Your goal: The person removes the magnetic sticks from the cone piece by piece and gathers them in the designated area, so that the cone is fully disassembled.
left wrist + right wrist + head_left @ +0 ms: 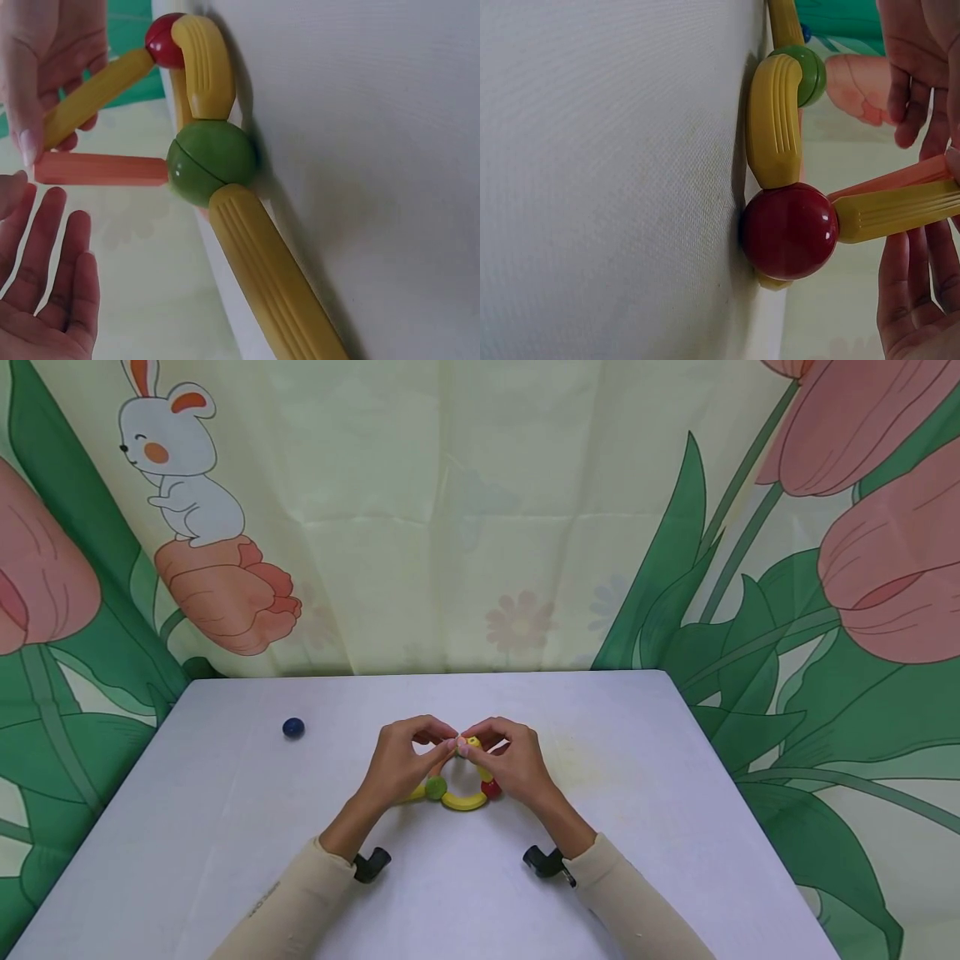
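Both hands meet over a ring of toy building sticks and balls on the table. With thumb and fingertips my left hand (405, 758) pinches the upper end of an orange stick (101, 169), which rises from a green ball (214, 161). My right hand (519, 762) pinches the raised end of a straight yellow stick (900, 210) joined to a red ball (790, 231). A curved yellow stick (463, 802) links the two balls along the near side. Another yellow stick (277, 277) runs leftward from the green ball. Fingers partly hide where the raised ends meet.
A dark blue ball (293, 727) lies alone on the white table (225, 827), toward the back left. Behind the table hangs a curtain (450, 527) printed with a rabbit and tulips. Black wrist cameras (372, 865) sit beneath both sleeves.
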### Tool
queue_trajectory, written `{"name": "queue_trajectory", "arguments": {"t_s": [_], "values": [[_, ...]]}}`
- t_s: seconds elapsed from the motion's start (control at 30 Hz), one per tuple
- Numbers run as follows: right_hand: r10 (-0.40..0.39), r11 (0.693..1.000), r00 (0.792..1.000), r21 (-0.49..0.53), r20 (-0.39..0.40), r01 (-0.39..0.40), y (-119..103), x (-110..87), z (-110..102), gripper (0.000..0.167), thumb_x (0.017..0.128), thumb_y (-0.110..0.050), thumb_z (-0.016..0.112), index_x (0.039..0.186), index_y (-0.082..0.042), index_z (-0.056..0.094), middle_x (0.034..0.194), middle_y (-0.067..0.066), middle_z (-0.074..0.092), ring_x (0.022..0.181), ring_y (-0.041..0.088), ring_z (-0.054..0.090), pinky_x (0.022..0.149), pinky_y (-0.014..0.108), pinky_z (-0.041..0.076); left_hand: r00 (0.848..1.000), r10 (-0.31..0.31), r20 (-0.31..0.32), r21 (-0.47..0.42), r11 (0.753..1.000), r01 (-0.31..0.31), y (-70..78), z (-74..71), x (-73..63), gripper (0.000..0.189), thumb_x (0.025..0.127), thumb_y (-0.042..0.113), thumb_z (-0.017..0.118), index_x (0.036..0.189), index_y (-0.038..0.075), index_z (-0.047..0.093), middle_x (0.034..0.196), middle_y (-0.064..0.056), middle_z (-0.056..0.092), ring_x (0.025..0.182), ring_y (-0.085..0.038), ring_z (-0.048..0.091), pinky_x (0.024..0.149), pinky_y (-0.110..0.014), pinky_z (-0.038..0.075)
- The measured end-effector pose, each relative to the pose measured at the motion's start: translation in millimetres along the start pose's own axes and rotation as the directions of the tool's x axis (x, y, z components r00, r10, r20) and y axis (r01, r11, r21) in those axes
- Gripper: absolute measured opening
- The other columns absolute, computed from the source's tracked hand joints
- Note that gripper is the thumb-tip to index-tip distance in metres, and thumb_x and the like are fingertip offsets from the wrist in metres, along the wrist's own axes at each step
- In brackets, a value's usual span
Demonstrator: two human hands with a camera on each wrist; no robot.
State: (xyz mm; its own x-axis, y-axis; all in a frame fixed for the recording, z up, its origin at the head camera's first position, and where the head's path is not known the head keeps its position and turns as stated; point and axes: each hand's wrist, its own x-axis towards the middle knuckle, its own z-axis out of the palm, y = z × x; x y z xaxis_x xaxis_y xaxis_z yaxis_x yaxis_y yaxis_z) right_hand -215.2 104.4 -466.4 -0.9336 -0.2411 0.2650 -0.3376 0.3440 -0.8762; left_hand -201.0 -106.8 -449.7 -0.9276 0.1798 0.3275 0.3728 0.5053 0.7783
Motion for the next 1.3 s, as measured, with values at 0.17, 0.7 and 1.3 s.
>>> {"name": "queue_trajectory", "arguments": {"t_s": [0.17, 0.7, 1.3], "values": [[-0.002, 1.000, 1.000, 0.003, -0.001, 0.002, 0.7, 0.3, 0.5, 0.018, 0.090, -0.031, 0.087, 0.106, -0.024, 0.081, 0.098, -0.005, 0.077, 0.087, 0.013, 0.069, 0.079, 0.040, 0.060, 1.000, -0.006, -0.003, -0.007, 1.000, 0.006, 0.2, 2.4, 0.7, 0.009, 0.094, 0.023, 0.083, 0.099, 0.016, 0.081, 0.093, 0.006, 0.080, 0.088, -0.011, 0.073, 0.090, -0.044, 0.062], [-0.004, 1.000, 1.000, 0.012, -0.003, 0.004, 0.8, 0.3, -0.4, 0.016, 0.089, -0.034, 0.088, 0.102, -0.027, 0.081, 0.094, -0.006, 0.077, 0.085, 0.015, 0.070, 0.073, 0.030, 0.058, 1.000, -0.015, -0.018, -0.024, 1.000, 0.014, 0.2, 5.2, 0.7, 0.010, 0.091, 0.022, 0.086, 0.099, 0.017, 0.082, 0.091, 0.005, 0.081, 0.086, -0.012, 0.072, 0.089, -0.048, 0.062], [-0.005, 1.000, 1.000, -0.002, -0.004, 0.005, 2.8, -0.3, -2.4, 0.017, 0.090, -0.035, 0.087, 0.103, -0.027, 0.081, 0.095, -0.007, 0.077, 0.086, 0.013, 0.070, 0.076, 0.033, 0.060, 0.999, -0.014, -0.029, -0.006, 1.000, 0.014, 1.4, 5.8, 1.0, 0.012, 0.090, 0.024, 0.088, 0.097, 0.017, 0.082, 0.090, 0.006, 0.081, 0.084, -0.011, 0.072, 0.087, -0.050, 0.062]]}}
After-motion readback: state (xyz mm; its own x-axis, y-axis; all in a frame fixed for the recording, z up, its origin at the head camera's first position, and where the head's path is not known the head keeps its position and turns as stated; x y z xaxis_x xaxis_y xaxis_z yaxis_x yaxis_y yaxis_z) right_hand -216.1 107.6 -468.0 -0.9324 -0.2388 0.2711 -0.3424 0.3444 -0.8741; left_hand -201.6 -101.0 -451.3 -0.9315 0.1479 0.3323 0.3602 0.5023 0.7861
